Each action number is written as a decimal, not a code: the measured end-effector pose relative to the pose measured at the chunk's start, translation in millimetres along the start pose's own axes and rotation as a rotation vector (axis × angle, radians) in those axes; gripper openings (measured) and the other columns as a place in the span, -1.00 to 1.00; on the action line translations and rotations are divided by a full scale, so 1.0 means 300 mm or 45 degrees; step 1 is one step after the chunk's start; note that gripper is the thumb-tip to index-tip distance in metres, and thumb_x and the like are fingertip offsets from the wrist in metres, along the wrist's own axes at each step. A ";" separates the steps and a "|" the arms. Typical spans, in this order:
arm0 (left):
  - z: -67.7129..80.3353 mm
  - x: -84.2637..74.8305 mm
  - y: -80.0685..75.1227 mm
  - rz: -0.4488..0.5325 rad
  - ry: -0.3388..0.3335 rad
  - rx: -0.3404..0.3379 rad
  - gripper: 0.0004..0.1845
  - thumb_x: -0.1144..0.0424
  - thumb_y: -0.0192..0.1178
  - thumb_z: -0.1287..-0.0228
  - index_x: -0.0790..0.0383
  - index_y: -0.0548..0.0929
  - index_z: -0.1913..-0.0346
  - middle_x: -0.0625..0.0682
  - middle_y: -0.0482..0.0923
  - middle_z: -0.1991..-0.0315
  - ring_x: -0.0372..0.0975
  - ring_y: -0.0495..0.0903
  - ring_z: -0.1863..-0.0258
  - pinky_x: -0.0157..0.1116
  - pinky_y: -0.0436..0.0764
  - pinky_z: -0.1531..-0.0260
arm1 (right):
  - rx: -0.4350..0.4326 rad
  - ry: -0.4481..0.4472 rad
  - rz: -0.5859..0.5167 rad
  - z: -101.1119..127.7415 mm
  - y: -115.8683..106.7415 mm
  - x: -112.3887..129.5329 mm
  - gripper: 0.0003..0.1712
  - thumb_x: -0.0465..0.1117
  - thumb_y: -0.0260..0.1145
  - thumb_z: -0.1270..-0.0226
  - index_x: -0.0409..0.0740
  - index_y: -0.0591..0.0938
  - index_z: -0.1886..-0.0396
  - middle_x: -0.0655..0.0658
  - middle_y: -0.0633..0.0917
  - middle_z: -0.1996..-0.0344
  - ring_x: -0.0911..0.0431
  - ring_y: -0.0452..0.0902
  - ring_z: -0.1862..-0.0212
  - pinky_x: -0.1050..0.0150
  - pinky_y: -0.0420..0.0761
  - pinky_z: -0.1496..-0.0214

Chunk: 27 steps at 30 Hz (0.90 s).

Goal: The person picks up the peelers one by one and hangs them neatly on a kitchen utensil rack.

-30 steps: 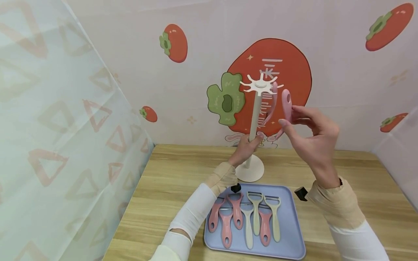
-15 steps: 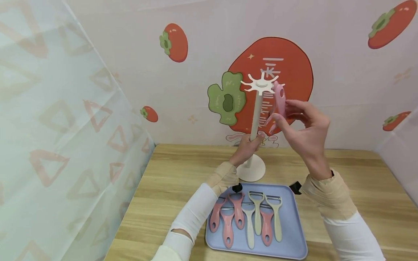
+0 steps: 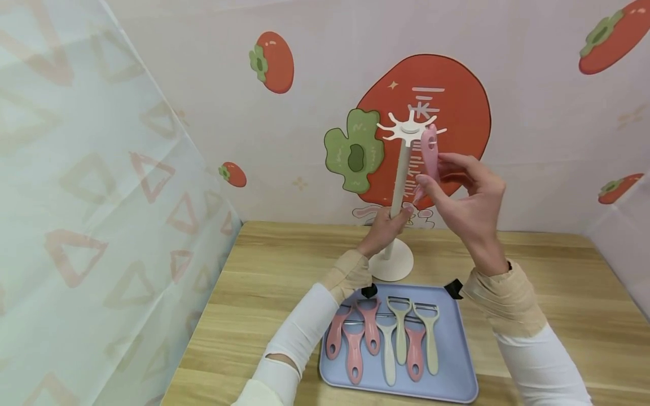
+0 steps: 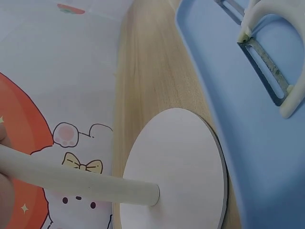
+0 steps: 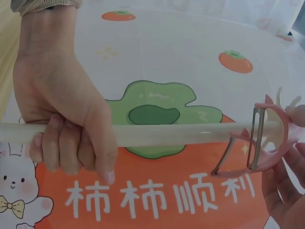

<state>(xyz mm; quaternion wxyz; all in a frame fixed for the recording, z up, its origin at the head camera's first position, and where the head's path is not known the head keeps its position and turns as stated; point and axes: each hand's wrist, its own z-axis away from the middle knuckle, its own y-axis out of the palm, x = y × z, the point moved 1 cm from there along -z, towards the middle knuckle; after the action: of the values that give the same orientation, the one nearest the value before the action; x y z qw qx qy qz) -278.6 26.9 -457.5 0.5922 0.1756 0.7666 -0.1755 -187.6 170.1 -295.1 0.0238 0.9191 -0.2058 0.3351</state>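
My left hand (image 3: 386,228) grips the pole of a white stand (image 3: 401,177), thumb and fingers wrapped round it. Several thin hooks fan out from the stand's top (image 3: 410,129). At its right side my right hand (image 3: 469,194) pinches a pink peeler (image 3: 429,155) by the handle, holed end up, blade end down. The hole lies at a hook's tip; whether the hook passes through is hard to tell. In the right wrist view a second pink peeler (image 5: 223,155) shows behind the held one; the head view mostly hides it.
A blue tray (image 3: 452,349) in front of the stand holds several pink and cream peelers (image 3: 430,338). The stand's round base (image 4: 176,162) is close to the tray's edge. Behind the wooden table (image 3: 284,265) hangs a cloth printed with persimmons.
My right hand has moved left with the pink peeler, bringing its handle hole to the hook and across the hanging pink peeler. The left hand keeps its hold on the pole.
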 end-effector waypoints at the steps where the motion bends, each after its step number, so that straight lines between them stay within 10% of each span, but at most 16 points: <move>1: 0.000 -0.001 0.000 0.000 0.000 0.001 -0.53 0.07 0.08 -0.70 0.10 0.39 0.51 -0.17 0.19 0.67 -0.31 0.19 0.65 -0.33 0.17 0.58 | 0.000 -0.003 0.002 -0.001 0.001 -0.004 -0.50 -0.48 0.62 -0.09 -0.34 0.77 -0.09 0.11 0.78 0.15 0.24 0.72 0.17 0.40 0.69 0.08; 27: 0.007 0.000 -0.005 0.007 0.021 0.025 -0.45 -0.03 0.09 -0.69 0.08 0.35 0.58 -0.20 0.18 0.69 -0.34 0.17 0.65 -0.33 0.14 0.59 | 0.017 -0.027 0.006 0.017 0.022 -0.027 -0.46 -0.46 0.64 -0.08 -0.32 0.76 -0.12 -0.03 0.79 0.16 0.24 0.71 0.15 0.44 0.69 0.07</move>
<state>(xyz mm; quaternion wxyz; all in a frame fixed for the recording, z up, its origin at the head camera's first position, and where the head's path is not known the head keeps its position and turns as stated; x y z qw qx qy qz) -277.5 24.7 -457.9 0.5846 0.1850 0.7692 -0.1801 -192.9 166.0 -304.8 0.0147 0.9223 -0.2059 0.3266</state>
